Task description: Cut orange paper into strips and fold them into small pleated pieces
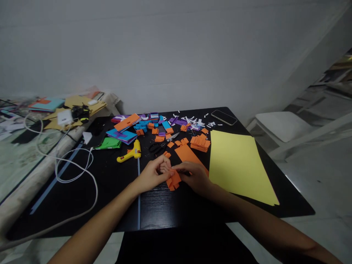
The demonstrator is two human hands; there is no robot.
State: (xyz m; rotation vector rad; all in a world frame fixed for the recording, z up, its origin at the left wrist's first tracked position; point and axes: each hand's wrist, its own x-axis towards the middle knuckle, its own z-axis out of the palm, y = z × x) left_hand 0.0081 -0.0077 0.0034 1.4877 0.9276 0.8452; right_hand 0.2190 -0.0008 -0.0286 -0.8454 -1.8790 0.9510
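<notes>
My left hand [155, 174] is closed on a small folded orange paper piece [173, 181] near the table's front middle. From the right, the fingers of my right hand [194, 176] pinch the same piece at its upper edge. Just behind my right hand lies an orange paper strip [191, 156]. Scissors [159, 146] with black handles rest behind my left hand, their blades pointing right. Cut orange pieces [200, 143] are heaped beyond the strip. Large yellow sheets [238, 161] are stacked to the right of my right hand.
A yellow glue gun [132, 152] lies left of the scissors. Behind it are green packets [110, 143] and blue cards [123, 135]. White scraps [196, 123] and a phone [224, 117] are at the back. A white cable [95, 183] loops on the left; a white chair [283, 126] stands right.
</notes>
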